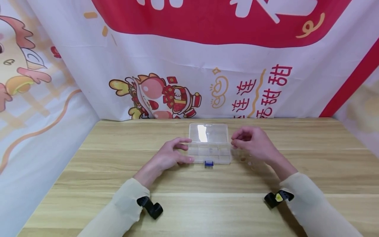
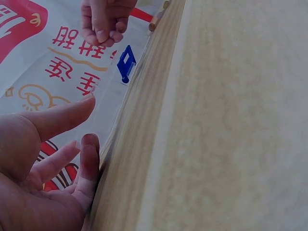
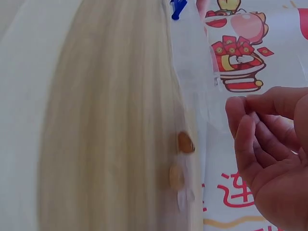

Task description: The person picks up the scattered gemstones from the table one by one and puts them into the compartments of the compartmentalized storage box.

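Observation:
A clear plastic compartment box (image 1: pixel 222 161) lies on the table with its lid (image 1: pixel 217 134) tipped back. The box's blue latch (image 1: pixel 208 163) faces the front. My left hand (image 1: pixel 171 153) holds the box's left end, thumb at the front corner and index finger toward the back; in the left wrist view its fingers (image 2: pixel 89 159) lie low beside the table. Just off the box's right edge, my right hand (image 1: pixel 254 143) has thumb and fingertips drawn together in the right wrist view. Whether anything small sits between those fingertips (image 3: pixel 235 108) is hidden.
Several small pieces lie on the table right of the box, under my right hand: a brown one (image 3: pixel 186 143), a tan one (image 3: pixel 176 177) and clear ones (image 3: pixel 183 198). A printed cloth backdrop (image 1: pixel 189 56) hangs behind the wooden table (image 1: pixel 207 210).

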A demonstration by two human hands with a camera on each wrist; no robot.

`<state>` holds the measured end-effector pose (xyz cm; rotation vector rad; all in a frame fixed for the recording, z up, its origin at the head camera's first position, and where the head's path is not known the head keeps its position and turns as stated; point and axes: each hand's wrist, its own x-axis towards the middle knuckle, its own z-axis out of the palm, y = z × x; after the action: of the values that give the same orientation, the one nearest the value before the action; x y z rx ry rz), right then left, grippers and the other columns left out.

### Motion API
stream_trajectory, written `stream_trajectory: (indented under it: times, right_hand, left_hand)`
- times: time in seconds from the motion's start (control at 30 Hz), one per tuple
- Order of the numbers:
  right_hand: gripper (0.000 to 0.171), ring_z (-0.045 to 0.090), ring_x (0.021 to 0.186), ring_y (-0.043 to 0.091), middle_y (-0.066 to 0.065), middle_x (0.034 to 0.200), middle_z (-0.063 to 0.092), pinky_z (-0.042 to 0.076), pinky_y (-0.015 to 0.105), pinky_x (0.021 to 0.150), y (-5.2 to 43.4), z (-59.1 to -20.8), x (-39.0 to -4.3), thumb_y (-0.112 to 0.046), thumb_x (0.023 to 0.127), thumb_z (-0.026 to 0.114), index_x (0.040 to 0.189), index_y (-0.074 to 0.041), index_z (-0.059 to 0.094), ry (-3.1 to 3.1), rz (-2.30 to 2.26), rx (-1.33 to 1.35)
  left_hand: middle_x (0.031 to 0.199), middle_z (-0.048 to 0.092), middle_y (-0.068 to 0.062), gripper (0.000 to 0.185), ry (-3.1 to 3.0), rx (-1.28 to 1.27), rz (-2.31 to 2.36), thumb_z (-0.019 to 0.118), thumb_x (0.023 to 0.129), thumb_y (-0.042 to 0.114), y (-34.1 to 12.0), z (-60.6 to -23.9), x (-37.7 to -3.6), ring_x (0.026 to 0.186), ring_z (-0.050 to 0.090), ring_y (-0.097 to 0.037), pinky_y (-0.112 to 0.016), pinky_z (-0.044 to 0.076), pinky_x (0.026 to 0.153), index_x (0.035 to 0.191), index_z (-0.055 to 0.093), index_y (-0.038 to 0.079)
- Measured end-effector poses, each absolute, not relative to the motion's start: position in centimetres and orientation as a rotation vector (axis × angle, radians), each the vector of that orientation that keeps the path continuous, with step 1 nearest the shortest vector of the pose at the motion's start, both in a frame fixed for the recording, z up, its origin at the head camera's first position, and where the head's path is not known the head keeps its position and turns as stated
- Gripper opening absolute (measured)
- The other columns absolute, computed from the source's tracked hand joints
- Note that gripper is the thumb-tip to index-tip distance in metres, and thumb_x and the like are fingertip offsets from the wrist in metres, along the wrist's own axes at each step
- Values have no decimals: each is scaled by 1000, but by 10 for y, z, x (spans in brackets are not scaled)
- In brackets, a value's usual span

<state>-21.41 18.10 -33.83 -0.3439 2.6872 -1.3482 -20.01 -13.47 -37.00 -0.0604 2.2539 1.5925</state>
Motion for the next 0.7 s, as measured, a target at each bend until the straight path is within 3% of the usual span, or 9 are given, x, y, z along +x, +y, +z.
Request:
stream_trajectory:
  times: [0.37, 0.7]
  right_hand:
    - [16, 64, 92, 20, 7, 104, 76, 53, 25, 76, 216, -344, -212, -11, 97, 74, 112, -9, 79, 2746, -1102, -440]
    - [26, 61, 91, 18, 10, 109, 77, 51, 24, 73, 240, -353, -216, -5, 93, 77, 119, -3, 77, 2637, -1031, -446]
  left_hand:
    - [138, 61, -8, 65, 2250, -63, 1599, 90, 86, 19, -133, -368, -199, 103, 64, -25, -29, 57, 80, 144, 63, 30]
    - [137, 61, -8, 65, 2259, -72, 1598, 90, 86, 17, -133, -368, -198, 103, 63, -25, -28, 57, 78, 143, 63, 30]
